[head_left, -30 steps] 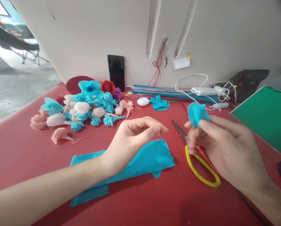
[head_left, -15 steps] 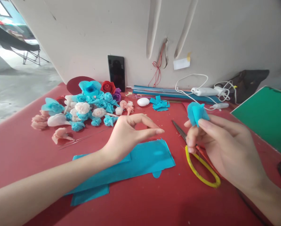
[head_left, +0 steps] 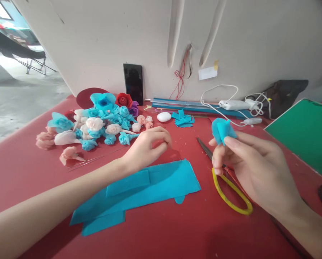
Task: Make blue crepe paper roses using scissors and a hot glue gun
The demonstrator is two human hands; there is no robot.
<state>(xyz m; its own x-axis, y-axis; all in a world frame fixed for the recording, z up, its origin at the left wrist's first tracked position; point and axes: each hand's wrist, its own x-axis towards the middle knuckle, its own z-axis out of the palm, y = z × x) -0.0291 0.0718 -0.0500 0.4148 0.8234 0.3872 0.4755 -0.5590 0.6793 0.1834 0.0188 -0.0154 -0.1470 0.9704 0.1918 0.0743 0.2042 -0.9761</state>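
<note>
One blue flower (head_left: pixel 221 130), pinched between thumb and fingers of the right hand (head_left: pixel 258 169), held up near the scissors (head_left: pixel 205 148). One left hand (head_left: pixel 147 147), well apart to the flower's left, fingers loosely curled; cannot tell if its thumb and fingertips meet. One blue paper stack (head_left: pixel 171 180), nearer the viewer. One flower pile (head_left: pixel 94 123), beyond the left forearm.

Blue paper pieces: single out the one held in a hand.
The small folded blue piece pinched in the right hand; the flat blue sheets, loose blue strips and blue flowers are in neither hand.
</note>
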